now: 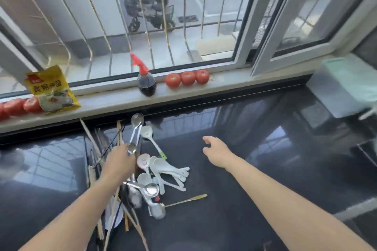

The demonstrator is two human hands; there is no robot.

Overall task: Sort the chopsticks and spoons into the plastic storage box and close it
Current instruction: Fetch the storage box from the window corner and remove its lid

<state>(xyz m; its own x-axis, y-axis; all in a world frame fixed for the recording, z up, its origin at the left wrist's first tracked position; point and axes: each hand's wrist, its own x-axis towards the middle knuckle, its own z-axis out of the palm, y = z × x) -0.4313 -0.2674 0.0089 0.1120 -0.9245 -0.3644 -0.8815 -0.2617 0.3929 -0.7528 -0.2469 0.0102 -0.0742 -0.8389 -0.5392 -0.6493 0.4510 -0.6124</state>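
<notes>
Two bare hands reach over a dark glossy bench (265,169). Left hand (119,162) grips a bundle of metal spoons (136,128) by their handles, bowls pointing toward the window. Right hand (217,153) hovers above the bench with fingers loosely curled, holding nothing. Just beside the left hand lies a cluster of white plastic spoons (167,171), with further metal spoons (152,189) nearer the person. Chopsticks (114,206) lie scattered beneath and beside the left forearm. At far right, blurred, stands a pale plastic storage box (344,87), well apart from the utensils. On the windowsill (234,83) rest tomatoes (187,78), a dark spray bottle (145,79) and a yellow packet (52,89).
</notes>
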